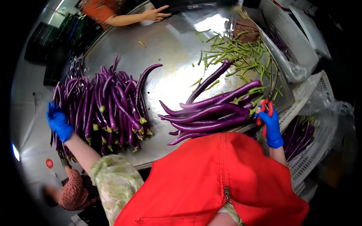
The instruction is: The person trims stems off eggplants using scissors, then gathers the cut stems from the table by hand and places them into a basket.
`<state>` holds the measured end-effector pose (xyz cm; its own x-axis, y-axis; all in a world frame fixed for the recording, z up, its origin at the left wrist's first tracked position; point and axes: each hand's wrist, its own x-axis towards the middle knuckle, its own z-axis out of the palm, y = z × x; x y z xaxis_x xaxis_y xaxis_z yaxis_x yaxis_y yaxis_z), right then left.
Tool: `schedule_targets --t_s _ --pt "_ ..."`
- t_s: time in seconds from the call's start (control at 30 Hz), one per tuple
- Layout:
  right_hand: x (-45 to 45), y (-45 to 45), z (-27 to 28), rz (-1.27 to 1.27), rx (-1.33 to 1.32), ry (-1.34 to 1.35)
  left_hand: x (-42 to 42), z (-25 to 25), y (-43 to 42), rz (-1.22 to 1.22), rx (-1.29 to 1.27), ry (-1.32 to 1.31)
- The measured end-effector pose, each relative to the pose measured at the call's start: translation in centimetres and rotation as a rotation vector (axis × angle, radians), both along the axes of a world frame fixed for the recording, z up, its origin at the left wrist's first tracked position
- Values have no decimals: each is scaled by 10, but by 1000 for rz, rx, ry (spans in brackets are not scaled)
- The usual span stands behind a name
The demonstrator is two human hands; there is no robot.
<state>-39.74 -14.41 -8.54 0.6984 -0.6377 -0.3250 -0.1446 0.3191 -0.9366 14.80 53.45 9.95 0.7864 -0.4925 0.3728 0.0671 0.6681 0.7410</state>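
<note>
My left hand (59, 122), in a blue glove, is at the left edge of a large pile of long purple eggplants (113, 100). Its fingers look loosely spread against the pile, and I see nothing gripped in them. In my blue-gloved right hand (272, 128) is a pair of scissors (270, 108) with red handles, the metal blades pointing away from me. Beside that hand lies a smaller group of long eggplants (215, 113), stem ends toward the scissors. One more eggplant (211, 80) lies at an angle behind them.
Many cut green stems (241, 56) are scattered over the metal table (169, 49) at the far right. A crate (320, 86) with plastic lining and eggplants stands right, a white bin (298, 34) behind it. Another person's hand (156, 14) rests at the far edge; another person (75, 190) is lower left.
</note>
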Motion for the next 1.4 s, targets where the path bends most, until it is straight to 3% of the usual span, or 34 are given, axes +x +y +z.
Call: schedule_targets --t_s 0.03,0.1,0.13,0.17,0.23,0.27,0.33,0.37,0.5,0.57,0.63,0.73,0.77,0.83,0.87,0.97,1.07,1.17,1.2,1.23,1.3,1.4 --pt "-1 1 -7 -46 18 -45 -23 -9 -88 104 71 -12" --pt "-2 5 -9 -104 40 -67 -120 -35 -281 310 470 31" --pt "-3 5 -9 -109 48 -72 -164 -55 -351 300 668 6" --pt "-4 6 -8 -114 54 -78 -180 -87 -393 180 934 -62" --pt "-7 9 -4 -127 53 -65 -218 -139 -463 -202 1033 -224" --pt "-9 9 -6 -132 47 -42 -222 -204 -486 -204 969 -396" --pt "-16 13 -4 -156 -5 27 -250 -208 -539 -227 1601 -756" --pt "-22 14 -7 -179 0 -8 -247 -241 -549 -163 1577 -926" --pt "-41 16 -12 -264 -55 -18 -251 -226 -569 -104 1558 -1063" --pt "-51 15 -16 -297 31 0 -237 -239 -559 -10 1252 -990" --pt "-50 15 -15 -286 72 -68 -245 -204 -556 -101 1225 -892" --pt "-43 13 -14 -233 59 -39 -262 -150 -550 -90 1230 -971" --pt "-40 14 -14 -250 66 -44 -264 -141 -545 -130 1255 -967" --pt "-37 16 -14 -284 77 -57 -268 -137 -533 -443 1201 -790" --pt "-37 16 -17 -282 77 -93 -277 -132 -527 -590 1320 -728" --pt "-40 15 -17 -267 83 -56 -305 -147 -520 -853 1572 -1007" --pt "-44 15 -20 -250 110 -79 -305 -173 -513 -824 1625 -852" --pt "-44 15 -24 -262 85 -94 -299 -173 -504 -681 1444 -785" --pt "-48 14 -36 -260 84 -90 -306 -151 -510 -675 1498 -438" --pt "-47 15 -37 -279 93 -104 -298 -143 -513 -574 1456 -568" --pt "-45 19 -38 -308 115 -124 -292 -129 -532 -561 1308 -243" --pt "-40 21 -37 -278 170 -141 -285 -149 -569 -744 1431 -240"
